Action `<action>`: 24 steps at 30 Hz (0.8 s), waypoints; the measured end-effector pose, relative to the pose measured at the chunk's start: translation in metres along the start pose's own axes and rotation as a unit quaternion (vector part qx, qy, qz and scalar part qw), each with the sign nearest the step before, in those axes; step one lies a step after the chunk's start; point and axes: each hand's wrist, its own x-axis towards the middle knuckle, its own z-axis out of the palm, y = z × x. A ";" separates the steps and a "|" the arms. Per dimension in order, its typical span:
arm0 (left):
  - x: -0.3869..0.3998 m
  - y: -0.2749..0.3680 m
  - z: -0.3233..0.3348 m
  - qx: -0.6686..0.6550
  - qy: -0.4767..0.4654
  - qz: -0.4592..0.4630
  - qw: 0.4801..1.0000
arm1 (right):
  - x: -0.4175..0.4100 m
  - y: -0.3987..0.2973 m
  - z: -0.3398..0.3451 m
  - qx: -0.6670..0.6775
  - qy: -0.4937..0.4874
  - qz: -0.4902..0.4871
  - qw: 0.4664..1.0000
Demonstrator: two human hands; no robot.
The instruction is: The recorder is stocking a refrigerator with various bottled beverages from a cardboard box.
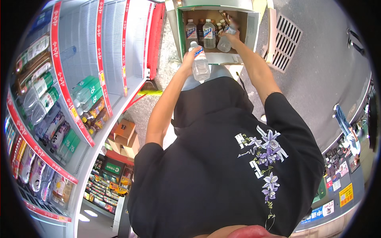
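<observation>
My left hand (188, 61) grips a clear plastic bottle (201, 68) with a white cap and a blue, white and red label, just outside the near edge of an open cardboard box (252, 37). Inside that box, my right hand (234, 39) is closed around a similar clear bottle (223, 45), which tilts to one side. Two more clear bottles, one at the left (191, 32) and one in the middle (209, 37), stand upright in it. Several dark brown bottles (201, 31) are behind and between them, partly hidden.
At my left stands a shelved drinks cooler (98, 59) with red shelf strips; bottles fill its lower part. A broom (150, 90) and cardboard boxes (126, 132) are near its base. A floor grate (284, 41) lies right of the box. A person (346, 131) is far off at right.
</observation>
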 end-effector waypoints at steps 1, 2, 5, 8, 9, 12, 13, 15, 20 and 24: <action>-0.007 0.002 -0.001 -0.001 0.008 -0.008 1.000 | 0.004 0.012 0.003 -0.002 -0.004 0.011 1.000; -0.015 0.008 -0.001 -0.027 0.006 -0.014 1.000 | 0.003 0.019 0.009 -0.083 -0.019 -0.048 0.995; -0.022 0.012 -0.005 -0.083 0.019 -0.015 0.996 | 0.009 0.036 0.021 -0.148 -0.039 -0.134 0.979; -0.005 0.009 0.011 -0.027 0.032 0.026 0.999 | 0.050 0.069 -0.004 -0.122 -0.157 -0.220 0.955; -0.002 0.009 0.010 -0.018 0.048 0.025 0.998 | 0.047 0.070 -0.004 -0.124 -0.162 -0.218 0.955; 0.008 0.012 0.012 0.000 0.053 0.007 0.999 | 0.037 0.054 -0.016 -0.172 -0.246 -0.262 0.917; 0.007 0.012 0.009 -0.005 0.065 0.007 0.998 | 0.013 0.035 -0.009 -0.135 -0.285 -0.142 0.938; 0.011 0.017 0.021 0.034 0.116 0.053 0.991 | -0.019 0.000 -0.013 -0.097 -0.303 -0.021 0.948; 0.044 0.015 0.008 0.015 0.036 0.074 0.996 | -0.124 -0.079 -0.006 0.028 -0.487 0.085 0.869; 0.042 0.004 0.020 -0.045 0.007 0.036 0.998 | -0.151 -0.091 -0.019 -0.088 -0.397 -0.049 0.912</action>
